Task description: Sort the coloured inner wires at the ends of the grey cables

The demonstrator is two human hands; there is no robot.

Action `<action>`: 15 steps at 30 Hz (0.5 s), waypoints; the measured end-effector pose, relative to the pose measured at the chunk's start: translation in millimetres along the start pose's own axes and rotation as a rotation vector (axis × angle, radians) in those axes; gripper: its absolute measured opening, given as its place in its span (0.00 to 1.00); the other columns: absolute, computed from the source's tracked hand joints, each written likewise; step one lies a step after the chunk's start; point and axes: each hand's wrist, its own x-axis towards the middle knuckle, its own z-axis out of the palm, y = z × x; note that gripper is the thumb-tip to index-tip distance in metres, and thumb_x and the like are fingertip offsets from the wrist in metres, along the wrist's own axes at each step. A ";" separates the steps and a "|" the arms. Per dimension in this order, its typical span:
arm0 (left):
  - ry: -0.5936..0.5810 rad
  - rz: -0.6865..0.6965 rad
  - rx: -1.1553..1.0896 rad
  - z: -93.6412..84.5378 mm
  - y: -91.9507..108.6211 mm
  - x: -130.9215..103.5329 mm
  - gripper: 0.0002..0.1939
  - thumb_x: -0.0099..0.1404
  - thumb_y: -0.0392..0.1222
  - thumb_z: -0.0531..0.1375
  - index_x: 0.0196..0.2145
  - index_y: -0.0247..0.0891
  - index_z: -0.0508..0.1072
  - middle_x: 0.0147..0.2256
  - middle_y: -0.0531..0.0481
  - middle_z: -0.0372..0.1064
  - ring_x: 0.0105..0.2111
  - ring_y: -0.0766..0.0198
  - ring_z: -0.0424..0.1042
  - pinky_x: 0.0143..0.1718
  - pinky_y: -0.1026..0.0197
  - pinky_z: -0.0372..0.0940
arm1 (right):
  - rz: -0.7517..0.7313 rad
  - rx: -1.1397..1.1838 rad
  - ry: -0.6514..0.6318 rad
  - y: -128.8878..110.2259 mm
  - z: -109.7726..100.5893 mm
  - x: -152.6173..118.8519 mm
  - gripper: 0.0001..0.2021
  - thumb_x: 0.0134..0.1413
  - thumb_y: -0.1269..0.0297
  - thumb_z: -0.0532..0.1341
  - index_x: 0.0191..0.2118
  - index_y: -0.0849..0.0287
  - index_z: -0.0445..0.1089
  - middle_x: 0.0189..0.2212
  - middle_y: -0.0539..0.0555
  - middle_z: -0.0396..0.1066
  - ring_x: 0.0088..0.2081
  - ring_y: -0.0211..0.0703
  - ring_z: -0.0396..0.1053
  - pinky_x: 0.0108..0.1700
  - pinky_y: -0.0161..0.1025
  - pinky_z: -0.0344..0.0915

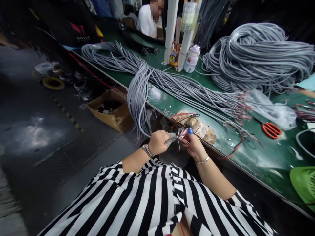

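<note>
My left hand (159, 142) is closed around the end of a grey cable, with grey coverings on its fingertips. From that end a fan of thin coloured wires (184, 135), reddish, white and pink, spreads toward my right hand (195, 147). The right fingers pinch those wires, and a blue covering sits on one fingertip. Just beyond both hands, a block wrapped in clear tape (200, 128) lies at the table edge with red and black leads on it. A long bundle of grey cables (139, 95) hangs over the edge to the left of my hands.
Orange-handled scissors (270, 130) and a clear plastic bag (273, 109) lie right on the green table (258, 160). A large grey cable coil (258, 59) stands behind. A cardboard box (110, 109) is on the floor. A person in white (147, 19) sits across the table.
</note>
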 end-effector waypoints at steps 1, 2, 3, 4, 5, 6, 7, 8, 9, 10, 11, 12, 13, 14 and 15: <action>-0.011 0.007 0.014 1.5 -1.8 -1.0 0.07 0.60 0.46 0.64 0.30 0.41 0.79 0.24 0.46 0.73 0.26 0.60 0.70 0.32 0.59 0.63 | -0.015 0.047 0.037 1.1 1.2 0.5 0.31 0.40 0.30 0.62 0.24 0.57 0.59 0.17 0.45 0.54 0.18 0.30 0.44 0.17 0.31 0.41; -0.021 0.022 0.034 2.8 -3.5 -2.2 0.07 0.60 0.46 0.64 0.29 0.41 0.78 0.24 0.46 0.73 0.26 0.60 0.69 0.32 0.59 0.63 | -0.036 0.096 0.081 2.7 2.4 0.8 0.30 0.39 0.31 0.64 0.22 0.57 0.58 0.16 0.45 0.52 0.18 0.30 0.44 0.17 0.31 0.41; -0.032 0.045 0.061 3.7 -5.0 -3.5 0.07 0.60 0.45 0.63 0.28 0.41 0.78 0.23 0.47 0.72 0.26 0.60 0.69 0.31 0.59 0.62 | -0.054 0.128 0.110 4.6 3.4 1.1 0.30 0.39 0.33 0.66 0.22 0.57 0.57 0.16 0.44 0.51 0.18 0.30 0.43 0.17 0.31 0.41; -0.040 0.074 0.089 4.4 -6.2 -4.7 0.07 0.61 0.44 0.62 0.28 0.40 0.78 0.23 0.47 0.72 0.25 0.61 0.69 0.31 0.59 0.62 | -0.067 0.138 0.118 6.6 4.3 1.4 0.30 0.39 0.34 0.66 0.21 0.57 0.57 0.15 0.44 0.49 0.18 0.30 0.43 0.17 0.31 0.42; -0.042 0.106 0.112 4.8 -7.0 -5.8 0.07 0.61 0.43 0.62 0.28 0.40 0.77 0.23 0.47 0.72 0.25 0.61 0.68 0.31 0.59 0.61 | -0.081 0.139 0.124 8.5 4.8 1.8 0.30 0.41 0.34 0.65 0.21 0.56 0.56 0.14 0.43 0.48 0.17 0.30 0.43 0.17 0.32 0.43; -0.040 0.135 0.129 5.0 -7.4 -6.6 0.07 0.62 0.42 0.61 0.28 0.40 0.77 0.22 0.47 0.71 0.25 0.61 0.68 0.31 0.59 0.61 | -0.093 0.137 0.128 10.1 4.9 2.2 0.29 0.43 0.34 0.65 0.21 0.56 0.57 0.14 0.43 0.47 0.17 0.30 0.44 0.17 0.32 0.43; -0.035 0.162 0.141 5.1 -7.3 -7.0 0.06 0.62 0.41 0.61 0.28 0.40 0.77 0.22 0.48 0.71 0.25 0.62 0.68 0.30 0.60 0.61 | -0.103 0.134 0.131 11.4 4.8 2.7 0.28 0.44 0.35 0.64 0.22 0.56 0.57 0.14 0.43 0.47 0.17 0.30 0.44 0.17 0.32 0.44; -0.030 0.186 0.152 5.1 -6.9 -7.2 0.07 0.62 0.40 0.61 0.28 0.40 0.76 0.22 0.48 0.71 0.24 0.62 0.68 0.30 0.60 0.60 | -0.108 0.135 0.133 12.2 4.5 3.2 0.28 0.45 0.35 0.64 0.22 0.56 0.57 0.15 0.43 0.48 0.17 0.30 0.44 0.17 0.32 0.44; -0.029 0.208 0.165 5.2 -6.2 -7.1 0.07 0.63 0.40 0.60 0.28 0.39 0.76 0.22 0.49 0.71 0.24 0.63 0.68 0.29 0.61 0.60 | -0.112 0.144 0.138 12.6 4.1 3.5 0.28 0.46 0.36 0.64 0.22 0.56 0.58 0.15 0.43 0.49 0.17 0.30 0.45 0.17 0.32 0.44; -0.030 0.228 0.184 5.4 -5.2 -6.6 0.08 0.63 0.40 0.59 0.27 0.39 0.75 0.21 0.49 0.70 0.24 0.64 0.67 0.29 0.61 0.60 | -0.112 0.162 0.143 12.6 3.7 3.7 0.28 0.45 0.36 0.65 0.22 0.57 0.58 0.15 0.43 0.49 0.17 0.29 0.45 0.17 0.31 0.44; -0.036 0.250 0.208 5.7 -4.1 -6.0 0.10 0.64 0.40 0.58 0.26 0.38 0.74 0.21 0.49 0.70 0.23 0.65 0.67 0.29 0.62 0.60 | -0.110 0.184 0.144 12.2 3.6 3.7 0.28 0.45 0.37 0.66 0.22 0.57 0.58 0.15 0.43 0.49 0.17 0.29 0.45 0.17 0.31 0.44; -0.043 0.271 0.233 6.3 -3.1 -5.2 0.11 0.64 0.39 0.58 0.25 0.38 0.73 0.21 0.50 0.70 0.23 0.65 0.67 0.28 0.62 0.60 | -0.107 0.207 0.140 11.8 3.6 3.7 0.28 0.44 0.38 0.67 0.21 0.57 0.58 0.15 0.42 0.49 0.16 0.28 0.44 0.17 0.30 0.43; -0.048 0.292 0.255 7.0 -2.2 -4.5 0.11 0.65 0.38 0.57 0.24 0.37 0.72 0.21 0.50 0.70 0.22 0.65 0.66 0.28 0.62 0.60 | -0.107 0.230 0.134 11.3 4.0 3.5 0.28 0.44 0.39 0.68 0.21 0.58 0.57 0.15 0.42 0.48 0.16 0.27 0.43 0.16 0.30 0.43; -0.052 0.310 0.274 7.8 -1.5 -3.7 0.12 0.64 0.38 0.56 0.24 0.37 0.71 0.21 0.50 0.70 0.22 0.65 0.66 0.28 0.62 0.60 | -0.108 0.252 0.126 10.9 4.6 3.4 0.28 0.43 0.40 0.68 0.20 0.58 0.57 0.15 0.41 0.47 0.16 0.27 0.42 0.16 0.29 0.42; -0.054 0.326 0.289 8.7 -1.0 -3.1 0.12 0.64 0.37 0.56 0.23 0.37 0.70 0.20 0.50 0.69 0.22 0.65 0.66 0.27 0.62 0.60 | -0.109 0.269 0.117 10.8 5.5 3.3 0.28 0.43 0.41 0.69 0.20 0.58 0.57 0.14 0.41 0.47 0.16 0.27 0.42 0.16 0.29 0.42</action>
